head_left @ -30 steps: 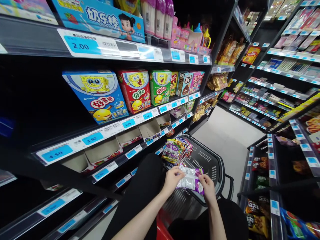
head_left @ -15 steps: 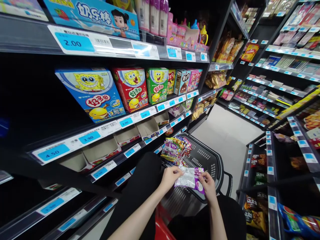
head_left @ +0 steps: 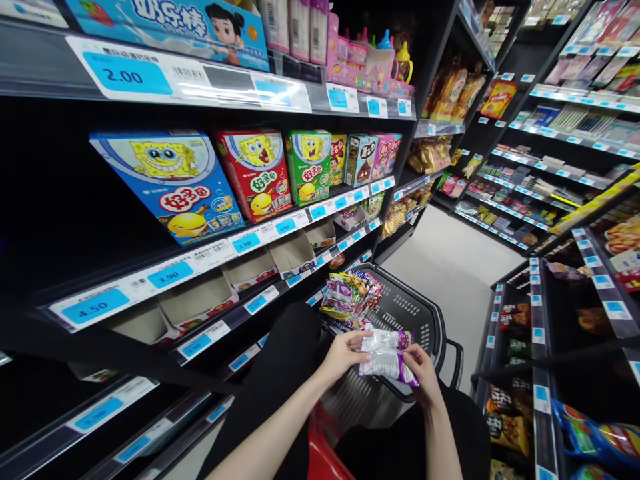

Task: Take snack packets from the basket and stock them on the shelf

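Observation:
Between my two hands is a small white and purple snack packet, held over the basket with what looks like its printed back facing up. My left hand pinches its left end, and my right hand grips the right end. Below lies a black plastic basket with a slotted floor and a handle on its right side. A pile of colourful snack packets lies in the basket's far left corner. Part of the basket floor is hidden behind my hands and the packet.
Left of me runs a shelf with price labels, carrying a blue cartoon box, a red box and a green box. Open cartons sit one level lower. Snack bags fill a rack at right. Pale floor stretches ahead.
The packet has shifted slightly right and tilted in my hands, showing more of its upper fold. My left fingers have moved along its left end. The view has turned a little.

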`<state>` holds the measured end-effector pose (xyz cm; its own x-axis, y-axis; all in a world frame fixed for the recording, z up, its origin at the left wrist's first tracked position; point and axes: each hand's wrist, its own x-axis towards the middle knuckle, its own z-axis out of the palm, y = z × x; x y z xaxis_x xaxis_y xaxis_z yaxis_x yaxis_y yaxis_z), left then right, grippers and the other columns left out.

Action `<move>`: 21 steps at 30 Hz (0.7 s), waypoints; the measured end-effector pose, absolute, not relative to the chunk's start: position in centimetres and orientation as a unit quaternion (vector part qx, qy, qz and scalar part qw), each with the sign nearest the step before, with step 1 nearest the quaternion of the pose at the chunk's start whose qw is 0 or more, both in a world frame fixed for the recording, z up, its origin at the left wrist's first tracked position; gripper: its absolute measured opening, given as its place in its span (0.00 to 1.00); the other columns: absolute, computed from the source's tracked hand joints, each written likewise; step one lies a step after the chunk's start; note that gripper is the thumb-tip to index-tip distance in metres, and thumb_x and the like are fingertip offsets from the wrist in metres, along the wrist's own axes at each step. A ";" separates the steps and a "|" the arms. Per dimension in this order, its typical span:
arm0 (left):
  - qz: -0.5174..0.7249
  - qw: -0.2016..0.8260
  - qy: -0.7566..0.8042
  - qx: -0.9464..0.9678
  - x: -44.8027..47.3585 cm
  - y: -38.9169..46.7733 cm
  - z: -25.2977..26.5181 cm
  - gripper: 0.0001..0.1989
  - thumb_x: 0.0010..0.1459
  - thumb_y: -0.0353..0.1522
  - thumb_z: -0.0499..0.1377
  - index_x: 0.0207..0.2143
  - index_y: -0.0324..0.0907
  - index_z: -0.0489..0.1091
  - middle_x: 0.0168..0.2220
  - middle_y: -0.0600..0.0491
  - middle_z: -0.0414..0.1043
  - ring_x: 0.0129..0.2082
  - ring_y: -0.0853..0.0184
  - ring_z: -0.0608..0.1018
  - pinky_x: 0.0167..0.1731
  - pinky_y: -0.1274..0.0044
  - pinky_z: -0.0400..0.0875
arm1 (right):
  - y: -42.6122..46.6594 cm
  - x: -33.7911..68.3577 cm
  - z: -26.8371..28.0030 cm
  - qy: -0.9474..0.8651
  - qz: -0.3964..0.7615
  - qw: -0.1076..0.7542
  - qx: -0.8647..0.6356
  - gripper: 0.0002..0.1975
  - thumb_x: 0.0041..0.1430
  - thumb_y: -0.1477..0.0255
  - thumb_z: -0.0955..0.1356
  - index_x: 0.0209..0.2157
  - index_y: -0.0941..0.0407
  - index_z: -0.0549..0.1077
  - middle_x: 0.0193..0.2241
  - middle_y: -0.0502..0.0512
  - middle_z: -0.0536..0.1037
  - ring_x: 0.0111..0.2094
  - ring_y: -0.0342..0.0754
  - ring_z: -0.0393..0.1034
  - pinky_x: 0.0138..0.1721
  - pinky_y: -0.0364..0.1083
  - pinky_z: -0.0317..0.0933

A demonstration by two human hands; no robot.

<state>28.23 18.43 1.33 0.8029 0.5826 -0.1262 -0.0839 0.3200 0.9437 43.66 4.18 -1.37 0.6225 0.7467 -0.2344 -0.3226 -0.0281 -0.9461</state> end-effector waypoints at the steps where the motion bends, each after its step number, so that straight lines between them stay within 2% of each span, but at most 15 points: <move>1: 0.218 0.764 0.241 0.557 28.2 18.4 1.3 0.24 0.34 0.30 0.66 0.39 0.37 0.72 0.31 0.50 0.74 0.30 0.66 0.73 0.33 0.75 0.66 | 4.2 43.7 -1.6 -0.177 0.393 0.677 -0.596 0.15 0.40 0.64 0.72 0.24 0.56 0.64 0.18 0.45 0.65 0.18 0.39 0.57 0.20 0.39 0.49; 5: 0.244 0.654 0.301 0.650 27.9 18.5 1.5 0.13 0.43 0.34 0.61 0.33 0.37 0.75 0.24 0.51 0.74 0.24 0.68 0.72 0.26 0.77 0.64 | 4.4 43.6 -1.8 -0.190 0.390 0.692 -0.577 0.14 0.41 0.65 0.72 0.23 0.56 0.64 0.18 0.43 0.63 0.18 0.37 0.55 0.20 0.38 0.48; 10: 0.286 0.554 0.303 0.720 27.4 18.5 2.5 0.09 0.49 0.35 0.57 0.26 0.40 0.74 0.26 0.52 0.74 0.27 0.68 0.72 0.30 0.78 0.63 | 4.6 43.1 -1.0 -0.214 0.352 0.689 -0.597 0.13 0.42 0.65 0.71 0.23 0.56 0.65 0.19 0.44 0.63 0.20 0.38 0.55 0.22 0.38 0.49; 13: 0.299 0.570 0.326 0.693 27.6 18.5 2.2 0.09 0.48 0.36 0.57 0.26 0.39 0.71 0.24 0.54 0.71 0.25 0.69 0.70 0.27 0.80 0.61 | 4.8 43.0 -0.5 -0.233 0.322 0.668 -0.629 0.13 0.43 0.63 0.71 0.23 0.57 0.66 0.19 0.45 0.63 0.20 0.39 0.56 0.22 0.38 0.50; 15: 0.312 0.607 0.330 0.652 27.9 18.6 1.6 0.08 0.46 0.34 0.59 0.29 0.39 0.67 0.19 0.58 0.65 0.21 0.73 0.67 0.24 0.81 0.59 | 5.0 42.9 -0.5 -0.238 0.317 0.660 -0.639 0.13 0.44 0.63 0.70 0.23 0.57 0.66 0.19 0.45 0.63 0.21 0.39 0.56 0.22 0.39 0.50; 17: 0.321 0.652 0.321 0.608 28.2 18.9 1.2 0.12 0.44 0.33 0.60 0.32 0.40 0.63 0.16 0.62 0.59 0.18 0.75 0.63 0.21 0.82 0.56 | 5.3 42.9 -0.6 -0.229 0.324 0.662 -0.636 0.13 0.44 0.62 0.69 0.23 0.57 0.66 0.19 0.46 0.64 0.20 0.39 0.56 0.21 0.39 0.50; 21: 0.310 0.692 0.297 0.580 28.4 19.1 1.0 0.12 0.44 0.31 0.59 0.32 0.41 0.59 0.17 0.64 0.55 0.17 0.76 0.61 0.21 0.83 0.54 | 5.6 42.7 -0.7 -0.177 0.362 0.687 -0.605 0.16 0.42 0.63 0.70 0.31 0.54 0.65 0.21 0.46 0.68 0.17 0.39 0.57 0.19 0.39 0.50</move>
<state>28.41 19.12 0.95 0.6317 0.7735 -0.0518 -0.0839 0.1346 0.9873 42.65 5.64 -0.72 0.6752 0.7118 -0.1937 -0.2828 0.0072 -0.9592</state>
